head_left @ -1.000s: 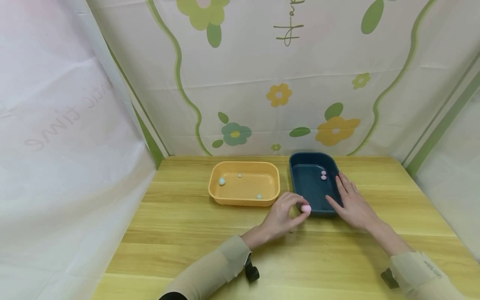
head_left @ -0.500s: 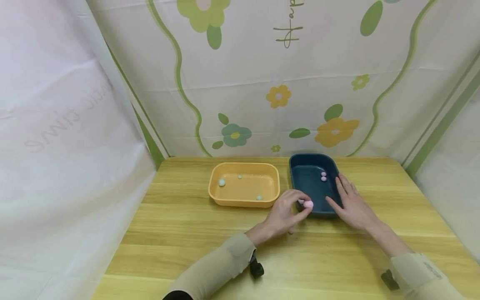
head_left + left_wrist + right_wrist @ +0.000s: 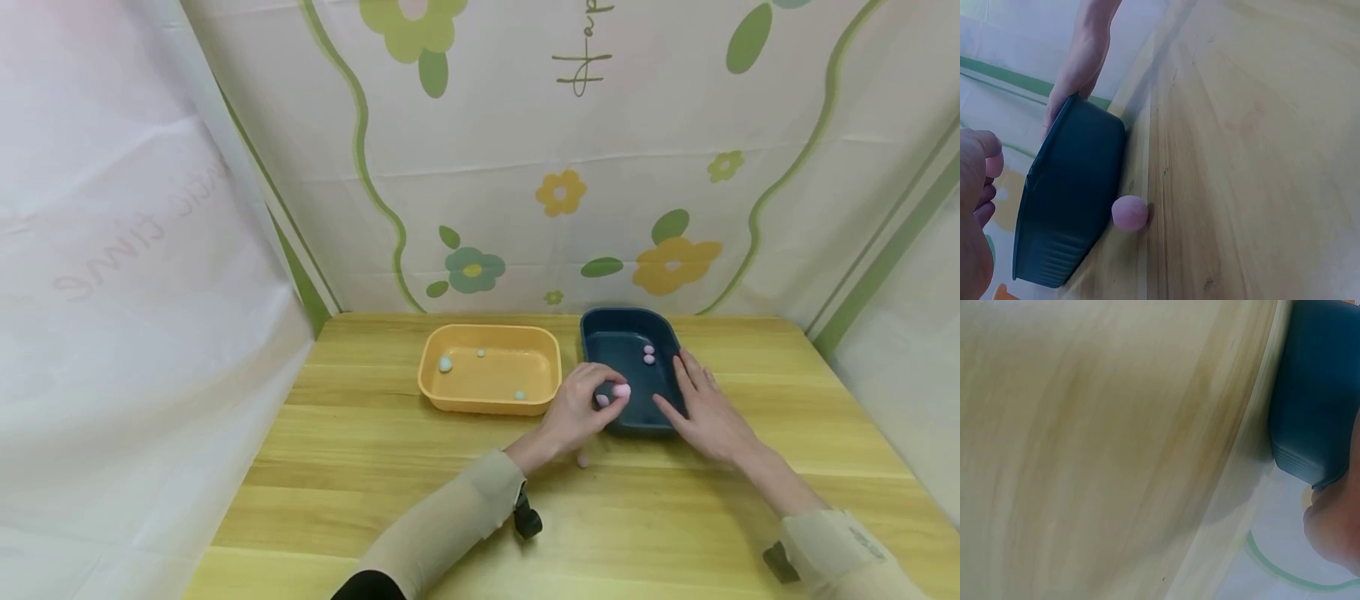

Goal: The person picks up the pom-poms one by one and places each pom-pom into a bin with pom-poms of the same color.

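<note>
Between thumb and fingertip, my left hand (image 3: 573,412) pinches a pink ball (image 3: 621,390) over the near left part of the dark blue tray (image 3: 633,427). Another pink ball (image 3: 602,401) shows inside the tray, just by that hand. Two more pink balls (image 3: 648,359) lie together near its right wall. My right hand (image 3: 708,417) rests against the tray's right rim, fingers extended and thumb spread. On the table, close to the tray's near side, sits a pink ball (image 3: 1130,213), plain in the left wrist view and partly behind my left wrist in the head view.
Left of the blue tray stands a yellow tray (image 3: 491,407) with three pale green balls, one of them (image 3: 446,364) larger. The wooden table (image 3: 360,467) ends at the back against a flower-printed cloth (image 3: 480,150). White cloth also hangs at both sides.
My left hand has moved forward and slightly right with the pink ball, now over the blue tray. The ball on the table has come into fuller view. My right hand stays put.
</note>
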